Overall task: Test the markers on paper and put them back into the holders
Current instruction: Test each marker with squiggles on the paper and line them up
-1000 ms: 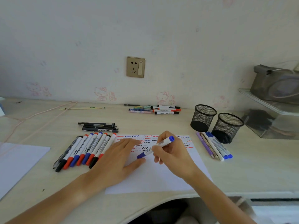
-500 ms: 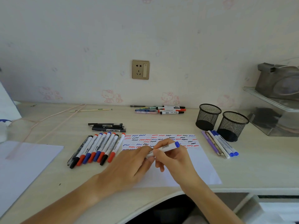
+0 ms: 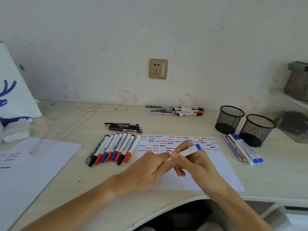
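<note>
Blue-ended white marker (image 3: 189, 150) is gripped by the right hand (image 3: 191, 161), slanted toward two o'clock. Its near end is pinched by the left hand (image 3: 150, 170) above the squiggle-covered paper (image 3: 221, 170).

Both forearms bare, no sleeves or jewellery

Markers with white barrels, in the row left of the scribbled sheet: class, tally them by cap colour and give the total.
Red caps: 4
Blue caps: 2
Black caps: 2
Total: 8
</note>
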